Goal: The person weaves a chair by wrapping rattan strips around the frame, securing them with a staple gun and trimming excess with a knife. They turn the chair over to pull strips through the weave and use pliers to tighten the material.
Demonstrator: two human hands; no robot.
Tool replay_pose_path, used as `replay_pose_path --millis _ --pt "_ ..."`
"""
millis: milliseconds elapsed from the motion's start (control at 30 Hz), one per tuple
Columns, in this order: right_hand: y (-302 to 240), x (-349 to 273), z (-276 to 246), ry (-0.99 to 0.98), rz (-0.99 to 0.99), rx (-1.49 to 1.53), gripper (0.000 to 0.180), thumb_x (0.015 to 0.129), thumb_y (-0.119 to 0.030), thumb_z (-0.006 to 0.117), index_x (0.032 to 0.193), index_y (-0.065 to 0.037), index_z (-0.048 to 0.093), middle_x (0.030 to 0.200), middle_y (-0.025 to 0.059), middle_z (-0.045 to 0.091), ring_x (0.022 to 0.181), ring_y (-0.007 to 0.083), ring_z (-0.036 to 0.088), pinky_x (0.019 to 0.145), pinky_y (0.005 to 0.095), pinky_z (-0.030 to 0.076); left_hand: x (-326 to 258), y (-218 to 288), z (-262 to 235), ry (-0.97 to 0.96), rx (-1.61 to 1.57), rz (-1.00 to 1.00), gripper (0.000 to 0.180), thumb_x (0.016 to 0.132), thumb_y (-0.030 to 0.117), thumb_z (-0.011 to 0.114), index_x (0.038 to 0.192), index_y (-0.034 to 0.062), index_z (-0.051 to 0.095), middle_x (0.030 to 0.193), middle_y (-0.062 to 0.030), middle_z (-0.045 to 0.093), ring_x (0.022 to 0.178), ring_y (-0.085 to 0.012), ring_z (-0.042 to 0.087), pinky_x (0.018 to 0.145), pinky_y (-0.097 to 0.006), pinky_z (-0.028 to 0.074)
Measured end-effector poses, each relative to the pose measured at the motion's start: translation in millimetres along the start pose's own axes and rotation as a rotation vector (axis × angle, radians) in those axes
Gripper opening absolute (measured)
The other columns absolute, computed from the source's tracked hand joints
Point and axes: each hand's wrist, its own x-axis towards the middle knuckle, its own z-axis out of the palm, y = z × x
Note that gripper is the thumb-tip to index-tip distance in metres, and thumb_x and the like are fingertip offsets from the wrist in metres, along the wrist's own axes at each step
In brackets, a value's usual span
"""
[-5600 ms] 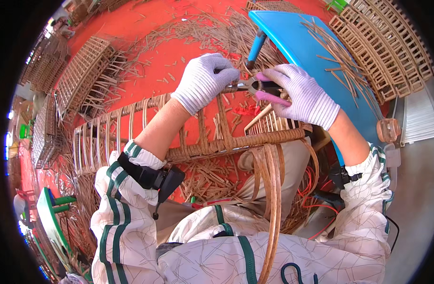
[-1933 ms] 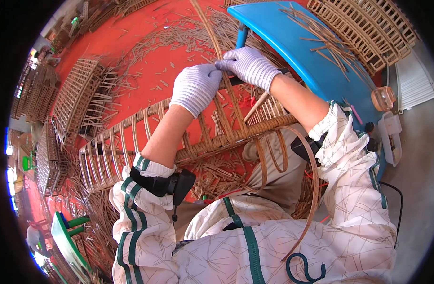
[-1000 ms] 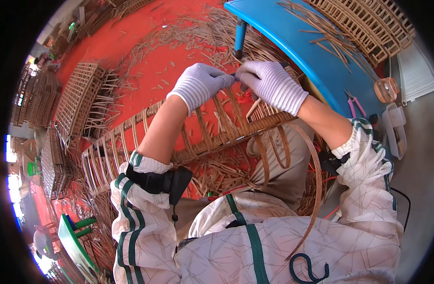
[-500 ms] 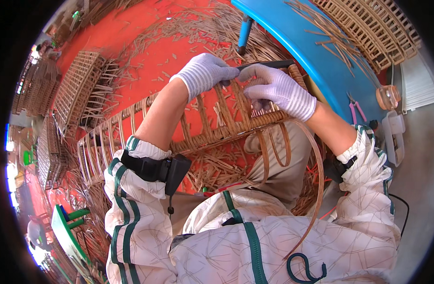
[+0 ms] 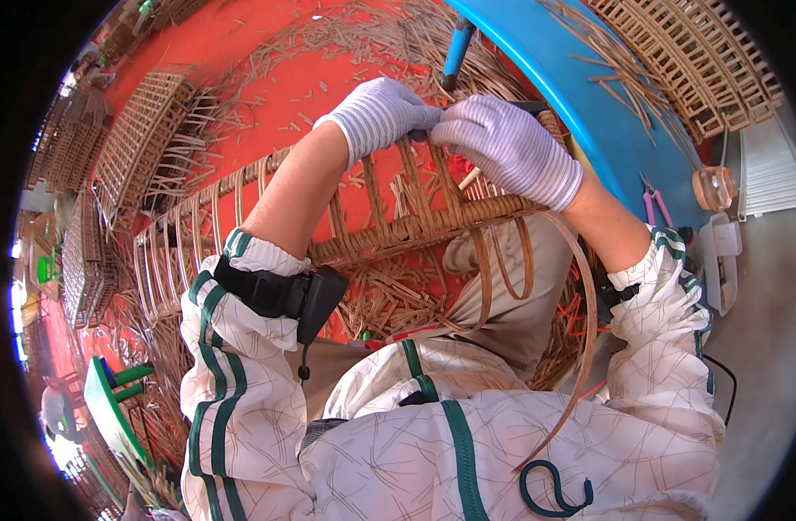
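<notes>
While the rattan frame [image 5: 363, 234] is propped across the lap, both gloved hands are met at its far edge. The left hand [image 5: 376, 113] is pinched shut on a thin cane strip [image 5: 420, 135] at the top of the upright ribs, and the right hand [image 5: 506, 148] is closed on the same spot, fingertips touching. A blue table [image 5: 606, 113] is seen just beyond, with pink pliers [image 5: 651, 201] by its edge. Cane offcuts [image 5: 311, 78] are scattered over the red floor [image 5: 233, 43].
</notes>
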Motion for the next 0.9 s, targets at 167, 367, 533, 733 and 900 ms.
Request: replay_pose_path --millis 167,367,533,733,900 --pt "-2 5 -6 -0.167 -0.072 -0.229 0.032 0.078 -0.016 0.07 0.108 -0.008 0.064 0.102 0.0091 0.064 0.094 0.0275 0.064 0.081 0.0376 0.053 3 -1 -3 -0.059 0.105 -0.036 0.044 0.09 0.054 0.06 0.1 0.0147 0.078 0.08 -0.0041 0.073 0.071 -0.0183 0.064 0.072 -0.032 0.053" --pt "13 5 0 -0.165 -0.327 -0.296 0.035 0.074 -0.017 0.067 0.108 -0.008 0.065 0.106 0.0078 0.065 0.093 0.0254 0.064 0.08 0.038 0.053 8 -6 0 0.007 -0.015 0.072 0.038 0.088 0.041 0.069 0.087 0.0039 0.076 0.066 -0.0029 0.065 0.053 -0.0096 0.054 0.05 -0.026 0.046" --pt "22 4 5 -0.105 -0.323 -0.261 0.028 0.079 -0.015 0.061 0.106 -0.012 0.066 0.102 0.0051 0.063 0.092 0.0231 0.063 0.077 0.0358 0.053 10 -3 1 0.008 -0.05 -0.011 0.038 0.088 0.042 0.07 0.086 0.0039 0.076 0.066 -0.0035 0.065 0.053 -0.0097 0.054 0.049 -0.027 0.045" --pt "-34 3 -15 0.034 0.029 0.012 0.027 0.079 -0.011 0.07 0.106 -0.009 0.067 0.101 0.0073 0.068 0.087 0.0253 0.067 0.076 0.037 0.055 22 -13 -4 0.039 -0.006 -0.019 0.04 0.087 0.045 0.07 0.088 0.0059 0.076 0.068 -0.0025 0.066 0.054 -0.0104 0.053 0.05 -0.029 0.046" --pt "-105 -5 -24 -0.172 0.915 0.769 0.028 0.093 -0.013 0.064 0.117 0.0 0.062 0.082 0.0121 0.069 0.072 0.0168 0.069 0.065 0.0308 0.055 43 -20 -12 0.042 0.062 -0.055 0.043 0.088 0.051 0.066 0.092 0.0088 0.077 0.07 -0.0004 0.068 0.057 -0.0109 0.054 0.051 -0.03 0.047"
